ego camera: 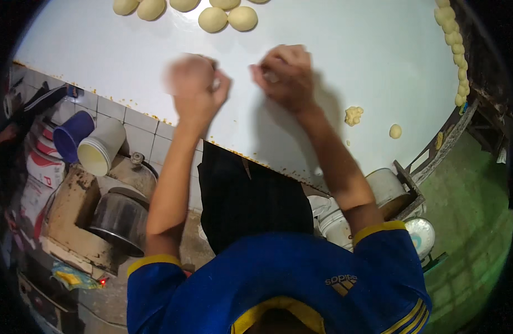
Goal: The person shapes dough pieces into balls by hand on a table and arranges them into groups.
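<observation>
Both of my hands hover over or rest on the white tabletop (365,67), side by side with a gap between them. My left hand (198,79) is blurred by motion, its fingers curled and the thumb toward the middle. My right hand (286,75) is cupped too, with thumb and fingertips facing the left hand. A pale patch shows inside its curl; whether that is dough or tabletop I cannot tell. Just beyond the hands lie large smooth dough balls (242,18). Right of my right forearm sit a lumpy dough scrap (354,116) and a small dough ball (395,131).
Small dough pieces (458,50) line the table's right rim. Crumbs mark the near edge (156,117). Below at left are a purple bucket (74,133), white buckets (101,146) and a metal pot (120,221). A large pot (386,188) stands by the right corner.
</observation>
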The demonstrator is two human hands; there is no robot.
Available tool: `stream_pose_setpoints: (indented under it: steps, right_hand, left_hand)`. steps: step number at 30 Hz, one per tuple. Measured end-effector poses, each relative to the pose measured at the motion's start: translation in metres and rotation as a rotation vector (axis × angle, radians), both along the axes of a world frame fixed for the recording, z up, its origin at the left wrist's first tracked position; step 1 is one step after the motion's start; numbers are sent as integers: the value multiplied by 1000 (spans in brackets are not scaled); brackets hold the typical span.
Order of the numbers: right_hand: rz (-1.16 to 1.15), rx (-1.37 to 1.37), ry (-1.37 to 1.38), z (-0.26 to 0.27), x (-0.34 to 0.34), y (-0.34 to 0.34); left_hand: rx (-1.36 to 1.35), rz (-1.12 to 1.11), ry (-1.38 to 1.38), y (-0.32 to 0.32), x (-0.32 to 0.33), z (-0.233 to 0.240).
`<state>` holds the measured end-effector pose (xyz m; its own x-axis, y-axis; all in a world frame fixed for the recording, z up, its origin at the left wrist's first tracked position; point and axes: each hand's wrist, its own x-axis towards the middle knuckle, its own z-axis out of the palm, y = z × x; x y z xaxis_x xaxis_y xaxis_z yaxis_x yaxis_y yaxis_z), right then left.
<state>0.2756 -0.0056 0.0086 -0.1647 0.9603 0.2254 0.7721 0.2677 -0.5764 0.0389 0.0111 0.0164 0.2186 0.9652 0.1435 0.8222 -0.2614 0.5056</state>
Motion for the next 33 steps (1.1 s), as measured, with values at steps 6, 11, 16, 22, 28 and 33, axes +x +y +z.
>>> stream_pose_setpoints:
  steps: [6,11,16,22,28,33]
  right_hand:
    - [118,-114,73,13,24,-69]
    - [-30,-32,-9,2,3,5]
    - [60,-67,100,5,3,-61]
    - [-11,12,-152,1,8,13]
    - [45,-110,33,2,13,-55]
    - [-29,54,-81,-7,5,18]
  left_hand:
    - [-66,-103,-44,-64,-45,-7]
    - [41,3,13,7,-8,1]
    - [-35,-122,-43,-70,-13,-1]
    - [80,7,30,13,-12,-7]
    - [-7,-141,-69,-50,-31,-7]
    - [117,-14,24,24,-23,-5]
